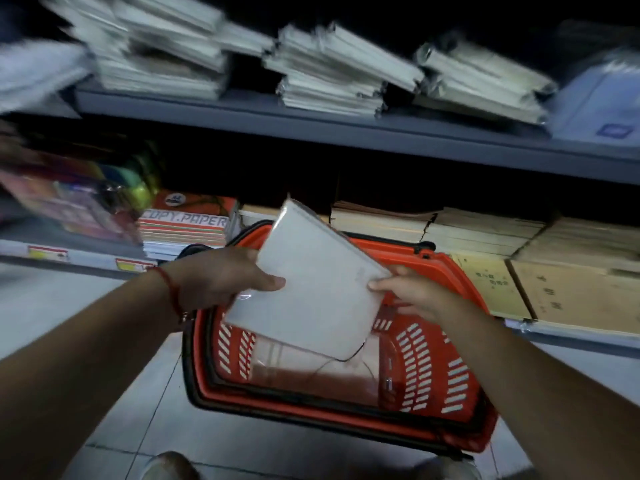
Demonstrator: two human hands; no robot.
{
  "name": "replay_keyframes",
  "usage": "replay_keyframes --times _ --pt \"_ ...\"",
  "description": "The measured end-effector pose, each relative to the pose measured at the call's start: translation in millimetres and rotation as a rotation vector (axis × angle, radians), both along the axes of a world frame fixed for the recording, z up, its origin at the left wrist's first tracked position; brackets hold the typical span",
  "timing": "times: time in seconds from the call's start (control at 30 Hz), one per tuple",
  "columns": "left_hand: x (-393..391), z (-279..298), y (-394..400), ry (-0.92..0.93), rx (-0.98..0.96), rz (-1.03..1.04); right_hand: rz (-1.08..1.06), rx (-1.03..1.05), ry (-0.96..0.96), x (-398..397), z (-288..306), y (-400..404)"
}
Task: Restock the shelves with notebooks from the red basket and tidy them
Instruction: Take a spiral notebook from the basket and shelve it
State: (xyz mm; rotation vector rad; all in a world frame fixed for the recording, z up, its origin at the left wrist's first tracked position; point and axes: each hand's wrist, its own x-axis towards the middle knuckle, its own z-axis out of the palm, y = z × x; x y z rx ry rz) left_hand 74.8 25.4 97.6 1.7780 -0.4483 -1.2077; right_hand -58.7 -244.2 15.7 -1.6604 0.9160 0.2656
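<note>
Notebook pack mid-air over red basket, both hands on it.

Notebook pack [311, 282] looks like a flat white block in glossy clear wrap: likely light to moderate weight, fairly stiff, slippery film, so best taken by opposite edges, not the face. It hangs tilted just above the red basket [433, 368], which sits on the floor in front of the lower shelf [79, 252]. Left hand [221, 277] grip: thumb lying on the top face at the left edge, fingers hidden beneath, closed round that edge. Right hand [412, 292] grip: fingers curled, pinching the right edge near the corner. More wrapped stock seems to lie in the basket bottom; blur hides detail. Upper shelf [311, 128] carries white stacks.
</note>
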Motion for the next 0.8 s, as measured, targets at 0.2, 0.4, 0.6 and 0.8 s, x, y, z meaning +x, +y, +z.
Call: replay_keyframes --times 0.2,0.4,0.6,0.8 --pt "-26.1 52.2 57.9 0.147 -0.285 0.261 0.039 0.350 -0.154 -13.5 64.9 32.4" --pt "-38.1 61.2 66.2 0.218 -0.447 0.488 -0.360 0.682 -0.624 -5.6 100.9 57.7" --pt "-39.2 60.2 69.6 0.122 -0.469 0.495 -0.422 0.673 -0.836 1.4 127.9 72.4" --pt "-33.3 60.9 80.8 0.274 -0.198 0.550 -0.171 0.104 -1.022 -14.5 171.9 96.4"
